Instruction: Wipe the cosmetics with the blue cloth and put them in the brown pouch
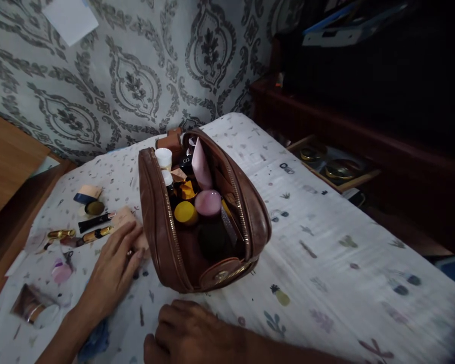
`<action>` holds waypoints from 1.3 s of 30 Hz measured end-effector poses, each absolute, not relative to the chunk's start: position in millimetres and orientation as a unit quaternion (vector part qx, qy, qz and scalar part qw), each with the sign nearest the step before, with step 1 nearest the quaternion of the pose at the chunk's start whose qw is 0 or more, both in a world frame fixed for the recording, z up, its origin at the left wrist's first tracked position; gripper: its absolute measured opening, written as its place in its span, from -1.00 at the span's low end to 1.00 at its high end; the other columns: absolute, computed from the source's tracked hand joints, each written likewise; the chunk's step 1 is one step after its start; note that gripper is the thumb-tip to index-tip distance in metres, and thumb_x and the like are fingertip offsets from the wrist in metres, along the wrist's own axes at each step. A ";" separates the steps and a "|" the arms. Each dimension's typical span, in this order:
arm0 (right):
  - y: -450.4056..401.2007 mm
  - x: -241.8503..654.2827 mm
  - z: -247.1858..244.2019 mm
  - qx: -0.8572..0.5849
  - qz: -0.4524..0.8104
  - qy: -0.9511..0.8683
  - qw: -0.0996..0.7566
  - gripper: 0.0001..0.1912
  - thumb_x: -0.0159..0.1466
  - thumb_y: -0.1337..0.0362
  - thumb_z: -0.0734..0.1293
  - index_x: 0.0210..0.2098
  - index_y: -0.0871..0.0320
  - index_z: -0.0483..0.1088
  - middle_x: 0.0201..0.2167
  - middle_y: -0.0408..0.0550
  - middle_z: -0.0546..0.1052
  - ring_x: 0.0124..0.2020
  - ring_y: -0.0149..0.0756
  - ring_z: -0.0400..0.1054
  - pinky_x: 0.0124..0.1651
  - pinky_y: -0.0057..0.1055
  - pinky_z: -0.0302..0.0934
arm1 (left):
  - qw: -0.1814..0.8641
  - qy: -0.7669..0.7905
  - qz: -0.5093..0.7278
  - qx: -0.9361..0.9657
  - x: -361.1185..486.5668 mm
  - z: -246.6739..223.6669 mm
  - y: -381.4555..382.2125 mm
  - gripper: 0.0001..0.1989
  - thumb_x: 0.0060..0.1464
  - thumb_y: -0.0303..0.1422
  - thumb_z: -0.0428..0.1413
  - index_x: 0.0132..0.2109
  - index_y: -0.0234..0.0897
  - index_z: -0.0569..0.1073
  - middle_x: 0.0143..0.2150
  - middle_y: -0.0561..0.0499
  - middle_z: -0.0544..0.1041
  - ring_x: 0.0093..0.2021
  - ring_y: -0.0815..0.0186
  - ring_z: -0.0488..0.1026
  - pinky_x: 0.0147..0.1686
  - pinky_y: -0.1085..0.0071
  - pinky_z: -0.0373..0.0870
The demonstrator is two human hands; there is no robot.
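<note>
A brown zippered toiletry bag [153, 217] stands unzipped on the bed. Inside are a pink tube [200, 164], a pink-lidded jar [208, 203], a yellow cap [185, 213], white-capped containers [164, 157] and a gold-coloured item [187, 190]. Left of the bag, my left hand [111, 263] has its fingers and thumb around a flat beige tube [124, 218], partly covered by the hand. My right hand [191, 331] rests in front of the bag, loosely curled, and nothing shows in it.
Along the bed's left side lie a black tube [94, 222], a gold-capped tube [97, 234], a blue-and-beige box [88, 193], a pink item [61, 271] and a clear-capped bottle [36, 308]. Patterned wallpaper [136, 86] rises behind. An open drawer [341, 187] stands right.
</note>
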State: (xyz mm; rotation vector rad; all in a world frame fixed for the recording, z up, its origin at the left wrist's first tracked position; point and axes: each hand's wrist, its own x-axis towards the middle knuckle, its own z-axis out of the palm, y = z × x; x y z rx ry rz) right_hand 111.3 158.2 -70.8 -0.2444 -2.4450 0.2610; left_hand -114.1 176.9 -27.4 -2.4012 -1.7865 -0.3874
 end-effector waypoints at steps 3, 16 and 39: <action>157.7 111.7 -67.8 -0.099 0.105 -0.940 0.309 -0.86 0.31 0.30 0.38 -0.35 0.21 0.38 -0.58 -0.16 0.41 -0.43 -0.31 0.27 -0.37 -0.36 0.18 | 0.046 -0.601 -0.127 -0.788 -116.3 -33.4 174.8 -0.51 0.38 -0.25 -0.15 0.40 -0.11 0.12 0.37 -0.15 0.24 0.36 0.03 0.21 0.34 -0.08 0.20; 162.4 117.8 -53.5 -0.083 0.198 -0.956 0.202 -0.91 0.25 0.48 0.34 -0.26 0.22 0.38 -0.40 -0.06 0.51 -0.29 -0.25 0.28 -0.24 -0.35 0.18 | -0.086 -0.598 -0.142 -0.784 -113.0 -15.2 160.6 -0.50 0.33 -0.14 -0.01 0.31 -0.24 0.29 0.41 -0.22 0.24 0.41 0.06 0.19 0.34 0.06 0.22; 157.3 62.9 -43.4 -0.217 0.305 -0.886 0.273 -0.49 0.30 0.49 0.18 0.23 0.18 0.24 0.18 0.20 0.40 -0.06 -0.20 0.50 -0.05 -0.24 0.48 | 0.004 -0.588 -0.176 -0.790 -161.3 -38.5 143.6 -0.72 0.27 -0.46 0.00 0.09 -0.26 0.42 0.10 -0.18 0.45 0.12 0.08 0.35 0.12 0.08 0.36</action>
